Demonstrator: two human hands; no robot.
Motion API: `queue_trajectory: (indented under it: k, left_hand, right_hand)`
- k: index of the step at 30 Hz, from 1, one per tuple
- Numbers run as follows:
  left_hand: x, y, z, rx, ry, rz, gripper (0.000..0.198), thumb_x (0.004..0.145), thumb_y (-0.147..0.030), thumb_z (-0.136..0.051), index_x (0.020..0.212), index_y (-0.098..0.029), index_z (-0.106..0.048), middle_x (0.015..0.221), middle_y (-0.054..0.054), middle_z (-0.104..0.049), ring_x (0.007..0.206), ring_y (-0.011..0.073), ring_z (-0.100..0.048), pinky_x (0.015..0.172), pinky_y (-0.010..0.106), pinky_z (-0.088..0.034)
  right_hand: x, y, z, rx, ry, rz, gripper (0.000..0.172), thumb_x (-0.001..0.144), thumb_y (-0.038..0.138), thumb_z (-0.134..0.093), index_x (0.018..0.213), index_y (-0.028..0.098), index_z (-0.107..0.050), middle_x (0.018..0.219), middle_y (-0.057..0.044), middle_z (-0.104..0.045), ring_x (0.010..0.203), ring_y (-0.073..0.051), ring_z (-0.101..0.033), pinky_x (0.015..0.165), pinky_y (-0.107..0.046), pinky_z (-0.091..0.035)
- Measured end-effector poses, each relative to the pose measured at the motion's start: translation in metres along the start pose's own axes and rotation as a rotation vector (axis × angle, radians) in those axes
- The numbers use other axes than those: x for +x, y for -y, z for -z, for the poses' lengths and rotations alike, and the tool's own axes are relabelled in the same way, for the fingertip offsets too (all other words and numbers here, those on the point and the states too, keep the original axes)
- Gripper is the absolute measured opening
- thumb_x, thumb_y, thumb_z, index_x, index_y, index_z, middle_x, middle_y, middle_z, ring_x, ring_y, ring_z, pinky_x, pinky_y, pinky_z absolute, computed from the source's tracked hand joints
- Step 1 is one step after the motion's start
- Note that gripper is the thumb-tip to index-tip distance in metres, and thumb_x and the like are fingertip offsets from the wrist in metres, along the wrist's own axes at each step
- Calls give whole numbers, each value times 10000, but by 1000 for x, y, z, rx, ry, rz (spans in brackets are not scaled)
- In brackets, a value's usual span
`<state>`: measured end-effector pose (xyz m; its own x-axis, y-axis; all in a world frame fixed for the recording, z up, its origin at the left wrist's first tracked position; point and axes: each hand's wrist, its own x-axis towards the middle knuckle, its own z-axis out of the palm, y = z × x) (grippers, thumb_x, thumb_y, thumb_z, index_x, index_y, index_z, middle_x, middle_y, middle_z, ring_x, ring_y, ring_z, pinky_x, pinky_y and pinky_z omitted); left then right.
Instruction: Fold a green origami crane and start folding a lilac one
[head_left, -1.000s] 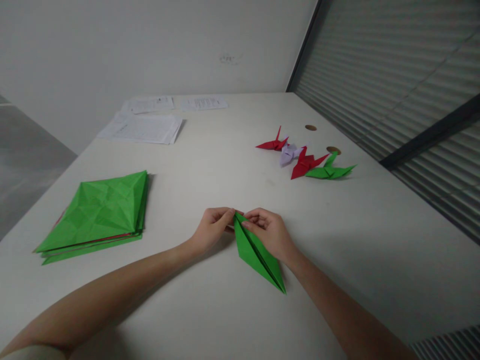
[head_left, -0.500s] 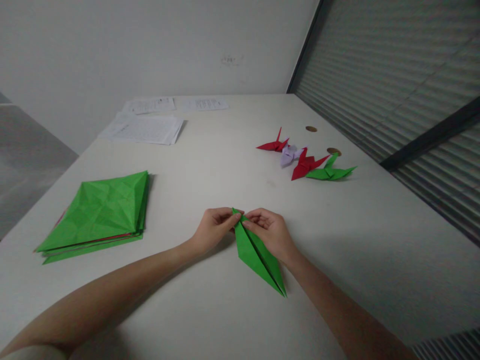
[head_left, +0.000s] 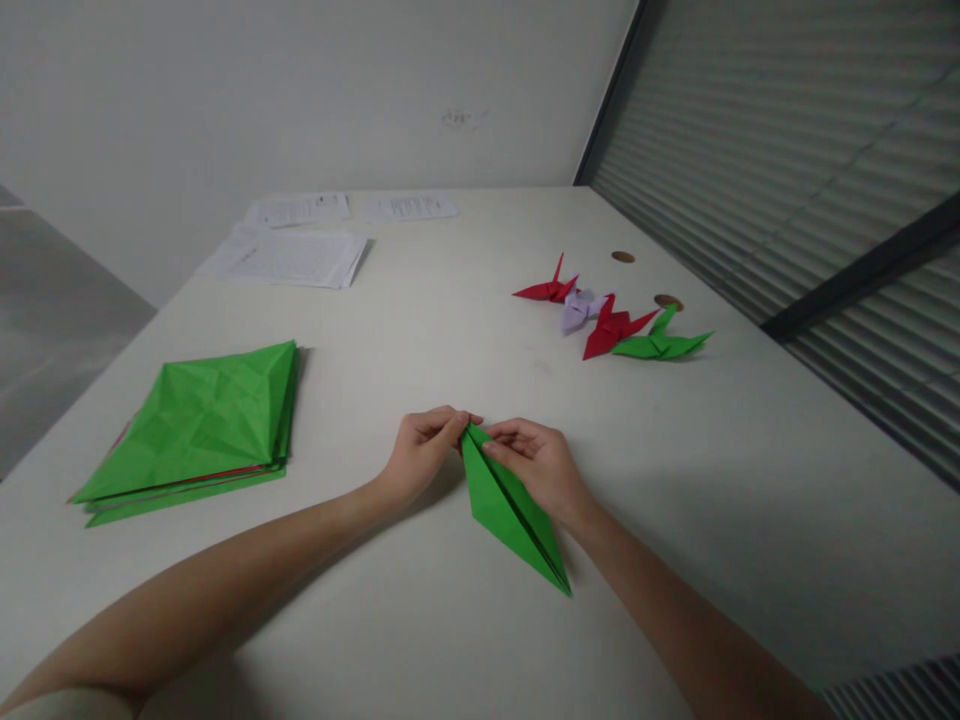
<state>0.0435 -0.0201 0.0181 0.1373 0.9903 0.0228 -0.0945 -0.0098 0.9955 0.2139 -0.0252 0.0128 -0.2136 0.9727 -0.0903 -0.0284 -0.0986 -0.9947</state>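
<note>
A green origami paper (head_left: 504, 503), folded into a long kite-like diamond with a slit down its middle, is held just over the white table. My left hand (head_left: 421, 448) pinches its far tip between thumb and fingers. Close beside it, my right hand (head_left: 541, 462) grips the upper right edge, thumb on top and fingers curled beneath. The near end of the paper points toward me and to the right, its layers slightly apart. The fingertips under the paper are partly hidden.
On the left lies a stack of creased paper sheets (head_left: 214, 420), green on top. Folded cranes stand at the right: a red crane (head_left: 546, 291), a lilac crane (head_left: 577, 311), another red crane (head_left: 613, 333) and a green crane (head_left: 660, 346). Printed papers (head_left: 289, 258) lie at the back left.
My left hand has slid slightly away and left to the paper's very tip, which it now covers. The paper has shifted a little left; my right hand has barely moved.
</note>
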Motion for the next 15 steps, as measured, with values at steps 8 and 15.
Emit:
queue_trajectory:
  k: [8,15]
  left_hand:
    - [-2,2,-3,-128,85,108,411,724,-466,-777,915,-102,-758,836,103,-722,740,171,-623,717,301,-485]
    - [-4,7,-6,-173,133,174,349,687,-433,-807,761,-98,-744,717,75,-712,621,133,-592,635,270,-462]
  right_hand:
    - [1,1,0,51,-42,-19,230,649,362,-786,796,205,-708,711,-14,-698,647,-151,-641,626,-282,-509]
    - [3,-2,2,36,-200,23,267,644,394,-780,809,194,-717,650,3,-646,550,-125,-576,504,-237,-446]
